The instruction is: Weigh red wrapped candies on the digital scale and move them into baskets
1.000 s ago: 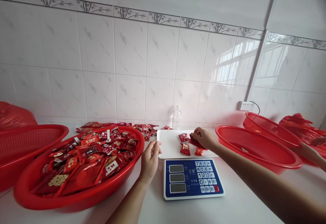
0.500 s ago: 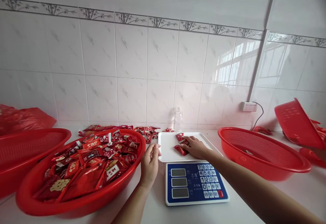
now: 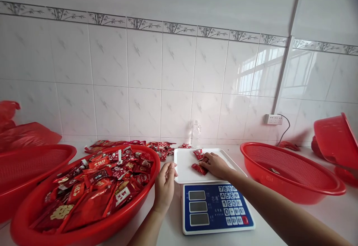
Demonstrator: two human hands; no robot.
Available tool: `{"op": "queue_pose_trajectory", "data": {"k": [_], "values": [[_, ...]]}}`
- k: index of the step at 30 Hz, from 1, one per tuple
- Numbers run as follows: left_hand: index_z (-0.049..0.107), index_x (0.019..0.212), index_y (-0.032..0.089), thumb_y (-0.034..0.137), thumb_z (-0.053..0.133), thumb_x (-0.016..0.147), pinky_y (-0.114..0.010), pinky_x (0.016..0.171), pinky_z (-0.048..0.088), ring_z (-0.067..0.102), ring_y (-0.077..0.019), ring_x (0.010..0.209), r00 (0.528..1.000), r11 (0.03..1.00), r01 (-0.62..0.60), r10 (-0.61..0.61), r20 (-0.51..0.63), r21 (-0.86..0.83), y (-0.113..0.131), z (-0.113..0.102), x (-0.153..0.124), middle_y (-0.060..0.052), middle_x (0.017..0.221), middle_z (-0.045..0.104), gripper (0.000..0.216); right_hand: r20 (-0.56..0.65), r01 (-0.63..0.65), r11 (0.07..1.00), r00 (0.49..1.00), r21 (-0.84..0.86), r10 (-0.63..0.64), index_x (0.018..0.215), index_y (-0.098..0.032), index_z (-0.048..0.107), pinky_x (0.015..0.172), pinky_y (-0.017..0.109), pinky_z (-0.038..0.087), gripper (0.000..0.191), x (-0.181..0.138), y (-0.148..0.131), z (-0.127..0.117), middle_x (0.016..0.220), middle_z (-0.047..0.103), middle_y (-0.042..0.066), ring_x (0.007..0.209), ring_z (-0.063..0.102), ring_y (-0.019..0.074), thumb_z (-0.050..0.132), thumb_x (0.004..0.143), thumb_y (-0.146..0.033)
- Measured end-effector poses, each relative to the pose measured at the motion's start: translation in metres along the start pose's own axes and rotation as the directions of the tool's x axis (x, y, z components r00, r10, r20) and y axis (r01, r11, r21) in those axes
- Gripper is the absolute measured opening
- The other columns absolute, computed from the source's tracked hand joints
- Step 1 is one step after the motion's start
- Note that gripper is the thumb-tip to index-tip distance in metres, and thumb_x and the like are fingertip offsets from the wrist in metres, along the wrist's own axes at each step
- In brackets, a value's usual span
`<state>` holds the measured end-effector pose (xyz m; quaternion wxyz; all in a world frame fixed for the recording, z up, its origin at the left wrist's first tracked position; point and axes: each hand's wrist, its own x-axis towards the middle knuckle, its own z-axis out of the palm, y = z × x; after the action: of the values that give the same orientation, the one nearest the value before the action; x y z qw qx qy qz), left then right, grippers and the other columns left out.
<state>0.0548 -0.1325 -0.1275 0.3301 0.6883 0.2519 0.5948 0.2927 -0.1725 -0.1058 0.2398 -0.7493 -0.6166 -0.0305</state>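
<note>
A blue-faced electronic scale [image 3: 215, 208] with a white weighing tray [image 3: 184, 162] stands in front of me. Small red candy packets [image 3: 198, 153] lie on the tray. My right hand [image 3: 214, 164] rests on the tray with its fingers curled over these packets. My left hand [image 3: 165, 184] hovers beside the tray's left edge, fingers loosely curled with nothing visible in them. A red basket [image 3: 84, 233] piled with red candy packets [image 3: 95, 180] sits just left of my left hand.
An empty red mesh basket [image 3: 291, 171] stands right of the scale. Another red basket [image 3: 335, 137] is tilted up at the far right. A third red basket [image 3: 30, 164] and red bags [image 3: 22, 134] are far left. Loose packets [image 3: 159, 147] and a clear bottle [image 3: 196, 132] line the tiled wall.
My right hand moved left across the tray and gathered the packets under its fingers. The far-right basket was tipped up by someone else. My left hand stayed put.
</note>
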Motion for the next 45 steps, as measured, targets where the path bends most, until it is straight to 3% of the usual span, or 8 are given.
{"op": "queue_pose_trajectory", "data": {"k": [7,13,19,23,30,37,45], "values": [[0.058,0.09,0.018,0.045,0.042,0.093,-0.024,0.065,0.044,0.054,-0.015,0.064,1.0,0.999,0.026,-0.026,-0.002,0.029,-0.003,0.0,0.0,0.002,0.064,0.053,0.031,-0.021,0.006,0.995,1.0,0.101,-0.003,0.087,-0.023,0.061,0.059,0.025,0.035,0.032,0.002,-0.001,0.0,0.09,0.066,0.002,0.074,0.06,0.0166,0.057,0.079,-0.054],[0.058,0.088,0.019,0.042,0.041,0.094,-0.024,0.068,0.044,0.053,-0.0143,0.064,1.0,0.999,-0.009,0.009,-0.01,0.036,-0.001,0.001,0.0,0.002,0.064,0.052,0.029,-0.102,-0.016,0.978,0.994,0.206,0.038,0.083,-0.024,0.062,0.061,0.025,0.037,0.018,0.002,0.003,-0.007,0.091,0.067,0.002,0.075,0.06,0.0161,0.059,0.079,-0.041],[0.055,0.082,0.019,0.041,0.042,0.094,-0.024,0.07,0.044,0.053,-0.0136,0.065,0.999,0.999,-0.025,0.026,-0.021,0.027,0.003,0.003,0.001,0.003,0.065,0.051,0.028,-0.142,-0.069,0.932,0.982,0.356,0.126,0.094,-0.024,0.059,0.062,0.025,0.043,0.025,0.008,0.005,-0.018,0.089,0.07,0.002,0.076,0.063,0.0154,0.048,0.085,-0.045],[0.055,0.08,0.019,0.041,0.042,0.093,-0.024,0.07,0.044,0.053,-0.0141,0.065,1.0,0.999,-0.019,0.02,-0.023,0.035,0.005,0.002,0.001,0.002,0.066,0.052,0.029,-0.113,-0.073,0.919,0.986,0.388,0.126,0.09,-0.023,0.06,0.062,0.025,0.046,0.025,0.012,0.015,-0.023,0.084,0.071,0.001,0.074,0.064,0.0156,0.052,0.083,-0.046],[0.057,0.082,0.019,0.043,0.042,0.093,-0.024,0.063,0.044,0.053,-0.0147,0.062,1.0,0.999,-0.013,0.014,-0.006,0.044,0.008,0.003,0.001,0.002,0.064,0.052,0.03,-0.019,-0.084,0.959,0.996,0.271,0.092,0.094,-0.021,0.062,0.064,0.027,0.045,0.027,-0.008,0.031,-0.023,0.09,0.071,0.005,0.078,0.063,0.0172,0.049,0.086,-0.044],[0.058,0.086,0.019,0.044,0.041,0.093,-0.024,0.065,0.044,0.054,-0.0148,0.063,1.0,0.998,-0.028,0.029,-0.013,0.059,0.006,0.002,0.0,0.003,0.062,0.052,0.031,0.038,-0.033,0.999,0.999,0.013,0.033,0.103,-0.026,0.063,0.077,0.033,0.039,0.04,-0.021,0.017,-0.022,0.103,0.064,0.008,0.099,0.057,0.0253,0.051,0.081,-0.057],[0.057,0.087,0.019,0.044,0.042,0.093,-0.025,0.066,0.044,0.053,-0.0147,0.063,1.0,0.999,-0.018,0.018,0.015,0.038,0.008,0.003,0.0,0.002,0.063,0.052,0.03,0.071,-0.029,0.997,0.997,-0.066,0.033,0.114,-0.026,0.059,0.079,0.036,0.038,0.05,-0.023,0.007,-0.025,0.111,0.061,0.01,0.106,0.053,0.0295,0.047,0.082,-0.063]]}}
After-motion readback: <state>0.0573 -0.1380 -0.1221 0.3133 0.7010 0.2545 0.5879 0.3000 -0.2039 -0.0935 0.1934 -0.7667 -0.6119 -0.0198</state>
